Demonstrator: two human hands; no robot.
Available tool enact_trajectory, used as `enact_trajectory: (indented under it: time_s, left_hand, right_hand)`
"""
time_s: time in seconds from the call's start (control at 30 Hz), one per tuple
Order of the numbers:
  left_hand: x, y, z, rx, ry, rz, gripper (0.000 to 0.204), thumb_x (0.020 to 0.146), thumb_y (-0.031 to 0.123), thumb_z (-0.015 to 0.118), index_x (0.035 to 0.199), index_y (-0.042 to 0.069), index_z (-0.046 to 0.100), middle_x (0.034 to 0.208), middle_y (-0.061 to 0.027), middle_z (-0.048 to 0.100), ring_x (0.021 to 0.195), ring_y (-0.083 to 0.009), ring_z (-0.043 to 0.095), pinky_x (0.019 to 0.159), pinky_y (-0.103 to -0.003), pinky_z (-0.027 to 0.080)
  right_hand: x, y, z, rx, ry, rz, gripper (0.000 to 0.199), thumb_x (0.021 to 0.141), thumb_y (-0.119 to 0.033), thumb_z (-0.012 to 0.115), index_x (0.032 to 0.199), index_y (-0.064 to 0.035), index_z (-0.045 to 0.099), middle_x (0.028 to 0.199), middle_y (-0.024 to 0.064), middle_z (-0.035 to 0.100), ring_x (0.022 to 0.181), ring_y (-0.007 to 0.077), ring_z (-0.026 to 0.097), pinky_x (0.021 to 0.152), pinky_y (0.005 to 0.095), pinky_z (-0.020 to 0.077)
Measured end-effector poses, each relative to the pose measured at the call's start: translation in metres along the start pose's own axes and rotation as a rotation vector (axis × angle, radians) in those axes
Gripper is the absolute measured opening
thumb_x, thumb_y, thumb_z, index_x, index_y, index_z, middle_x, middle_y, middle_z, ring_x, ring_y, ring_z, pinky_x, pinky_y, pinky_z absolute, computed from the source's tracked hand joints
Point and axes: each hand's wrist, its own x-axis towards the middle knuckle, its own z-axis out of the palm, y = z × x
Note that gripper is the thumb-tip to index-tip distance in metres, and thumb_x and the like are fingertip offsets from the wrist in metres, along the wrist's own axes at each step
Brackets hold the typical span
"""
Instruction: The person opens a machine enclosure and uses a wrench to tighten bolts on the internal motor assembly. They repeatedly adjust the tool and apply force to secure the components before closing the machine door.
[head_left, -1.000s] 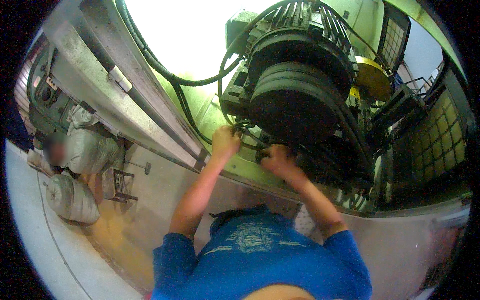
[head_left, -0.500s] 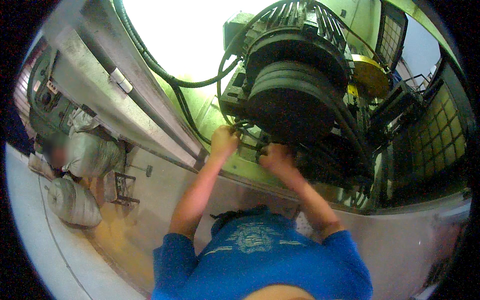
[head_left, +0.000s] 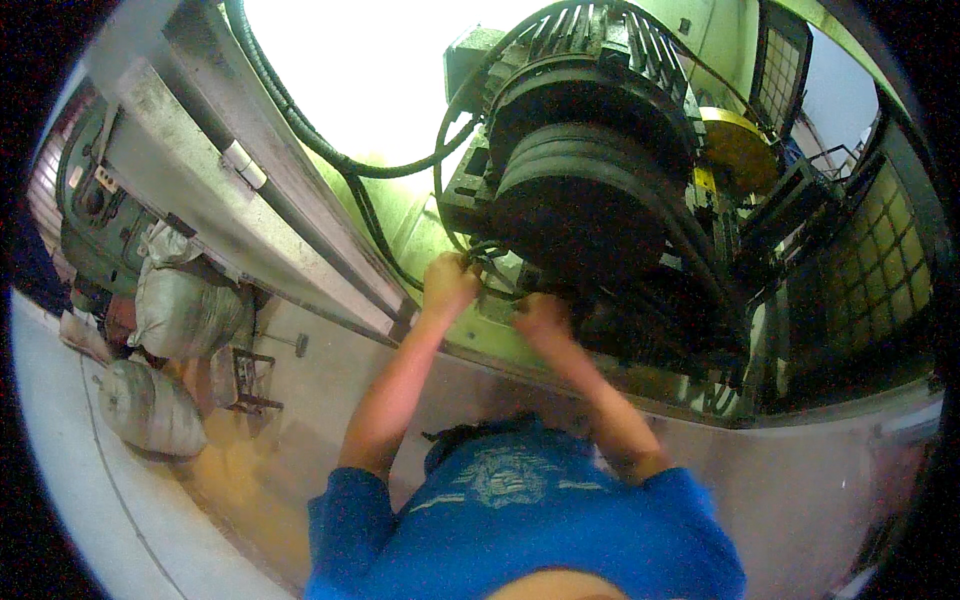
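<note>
Below a large dark motor [head_left: 575, 90] with a round black pulley [head_left: 580, 205], both my hands work close together at the pale green machine frame. My left hand [head_left: 450, 284] is closed, its fingers pinching a thin black cable [head_left: 484, 248] where several cables bunch up left of the pulley. Just under the pulley's lower left edge is my right hand [head_left: 543, 320], fingers curled together and slightly blurred. Whatever it grips is hidden against the dark parts behind it. Between the hands, a dark line of cable runs along the frame.
A thick black hose [head_left: 385, 168] loops in from the upper left. Further right stand a yellow wheel [head_left: 738, 150] and a dark mesh panel [head_left: 875, 270]. Stuffed sacks [head_left: 185, 305] and a small metal stand [head_left: 243, 380] are on the floor at left.
My right hand has shifted a little to the left, toward my left hand, and its forearm has swung left with it. My left hand stays almost in place at the cables.
</note>
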Motion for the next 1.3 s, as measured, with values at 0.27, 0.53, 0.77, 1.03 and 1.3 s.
enact_trajectory:
  time_s: [0.27,0.53,0.77,1.03,1.3]
  left_hand:
    - [-0.003,0.009,-0.009,-0.071,-0.006,-0.050,0.017,0.062,0.015,0.054,0.060,-0.002,0.056,0.053,-0.0183,0.051,0.053,-0.0313,0.052,0.052,-0.038,0.040]
    - [-0.003,0.013,-0.013,-0.058,-0.062,-0.072,0.017,0.063,0.015,0.053,0.059,-0.001,0.058,0.050,-0.0155,0.052,0.050,-0.0278,0.053,0.051,-0.036,0.041]
    - [-0.004,0.022,-0.017,-0.016,-0.043,-0.073,0.016,0.064,0.014,0.053,0.060,-0.001,0.058,0.051,-0.0162,0.052,0.050,-0.0271,0.053,0.050,-0.036,0.040]
    - [-0.001,0.012,-0.012,0.005,-0.086,-0.128,0.016,0.061,0.014,0.056,0.060,-0.002,0.057,0.053,-0.0188,0.051,0.050,-0.0290,0.052,0.050,-0.037,0.039]
    - [-0.003,0.021,-0.019,-0.052,-0.081,-0.092,0.017,0.063,0.014,0.054,0.060,-0.002,0.057,0.052,-0.0187,0.051,0.051,-0.0272,0.053,0.050,-0.037,0.039]
  right_hand:
    - [0.008,0.001,0.027,0.051,0.107,-0.057,0.034,0.054,-0.026,0.056,0.076,0.0000,0.055,0.072,0.0173,0.054,0.067,0.0287,0.053,0.061,0.0371,0.0418]
    - [0.024,0.018,0.070,0.285,-0.073,-0.033,0.036,0.062,-0.029,0.053,0.078,0.0024,0.048,0.075,0.0198,0.048,0.071,0.0318,0.047,0.060,0.0410,0.0393]
    - [0.042,0.018,0.099,0.400,-0.076,0.027,0.030,0.058,-0.027,0.052,0.076,-0.0025,0.051,0.070,0.0163,0.050,0.064,0.0274,0.049,0.059,0.0381,0.0406]
    - [0.048,0.002,0.093,0.441,-0.125,-0.036,0.027,0.056,-0.021,0.052,0.077,-0.0056,0.056,0.073,0.0147,0.054,0.065,0.0266,0.052,0.060,0.0367,0.0417]
    - [0.048,0.019,0.109,0.312,0.027,-0.259,0.022,0.054,-0.016,0.052,0.074,-0.0073,0.058,0.075,0.0117,0.055,0.069,0.0256,0.053,0.062,0.0333,0.0430]
